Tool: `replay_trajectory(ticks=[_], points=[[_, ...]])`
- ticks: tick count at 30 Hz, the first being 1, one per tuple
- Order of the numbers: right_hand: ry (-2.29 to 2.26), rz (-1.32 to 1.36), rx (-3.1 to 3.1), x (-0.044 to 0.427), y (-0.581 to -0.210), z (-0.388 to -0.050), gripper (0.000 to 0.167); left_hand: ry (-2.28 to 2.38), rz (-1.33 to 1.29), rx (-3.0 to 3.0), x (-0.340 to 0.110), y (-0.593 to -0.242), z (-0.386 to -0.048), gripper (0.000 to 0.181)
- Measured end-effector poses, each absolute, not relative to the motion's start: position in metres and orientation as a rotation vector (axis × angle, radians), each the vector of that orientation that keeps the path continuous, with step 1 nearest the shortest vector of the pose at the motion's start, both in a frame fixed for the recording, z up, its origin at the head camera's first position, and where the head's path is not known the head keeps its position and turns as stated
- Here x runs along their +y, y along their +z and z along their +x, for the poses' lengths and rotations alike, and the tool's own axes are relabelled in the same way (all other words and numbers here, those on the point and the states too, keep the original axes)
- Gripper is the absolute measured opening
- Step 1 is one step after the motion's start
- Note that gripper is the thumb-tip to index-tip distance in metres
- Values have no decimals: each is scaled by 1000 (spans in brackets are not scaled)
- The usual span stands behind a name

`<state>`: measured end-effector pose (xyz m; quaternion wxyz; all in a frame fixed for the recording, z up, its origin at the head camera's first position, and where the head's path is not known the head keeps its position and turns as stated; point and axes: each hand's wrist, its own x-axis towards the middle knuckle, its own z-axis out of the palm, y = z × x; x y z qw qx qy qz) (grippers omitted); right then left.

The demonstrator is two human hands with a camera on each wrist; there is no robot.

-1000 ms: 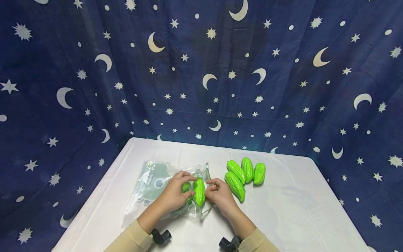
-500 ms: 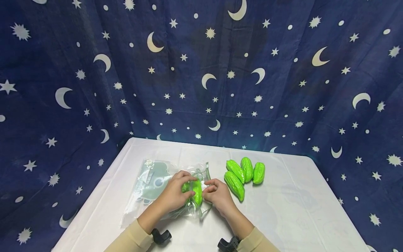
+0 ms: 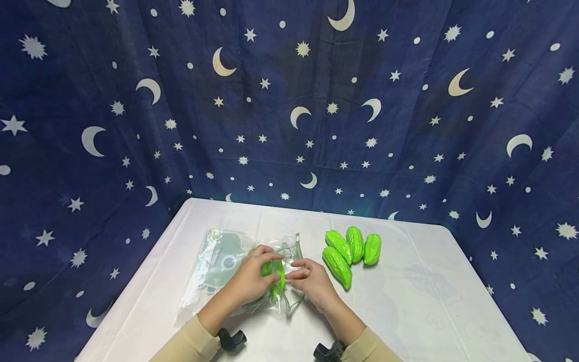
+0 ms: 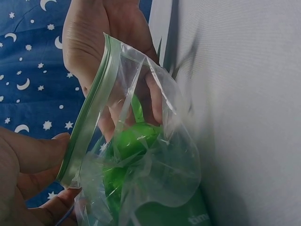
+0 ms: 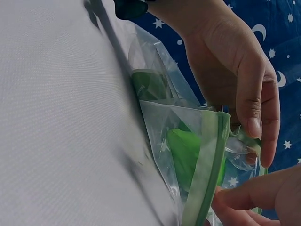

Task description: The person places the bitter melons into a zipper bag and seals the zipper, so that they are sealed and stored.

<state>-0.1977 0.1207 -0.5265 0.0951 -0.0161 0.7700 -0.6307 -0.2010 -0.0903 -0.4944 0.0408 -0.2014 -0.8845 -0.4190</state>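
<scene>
A clear zip bag with a teal cartoon print lies on the table, its green zip edge held apart at the mouth. My left hand holds the bag at that edge, thumb against the zip strip. Inside the mouth is a bright green bitter melon, partly hidden by the film and fingers. More green shows deeper in, under my left hand. My right hand is at the mouth, its fingers extended toward the melon's end; whether they touch it is hard to tell.
Several more bitter melons lie grouped right of the bag on the white table. A dark blue curtain with moons and stars stands behind. Black straps with camera mounts sit on the wrists.
The bitter melon has slid left, deeper into the bag, and less of it shows. My right hand has followed it slightly left, its fingers straighter. My left hand has stayed in place.
</scene>
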Motion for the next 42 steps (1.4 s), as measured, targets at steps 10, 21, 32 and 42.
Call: replay_trajectory(ticks=[10,21,32,42], points=[[-1758,-187,2262,123,-525,-198,53,-1271,-626,-2696,-90,-493,-201,46],[-1826,-121,2250,127,-526,-195,54,-1259,-611,-2711,-90,-494,-202,45],[-1904,-109,2224,132,-524,-196,53,-1281,-599,-2703,-91,-497,-204,45],[-1948,-95,2208,141,-517,-193,55,-1292,-614,-2697,-92,-500,-205,45]])
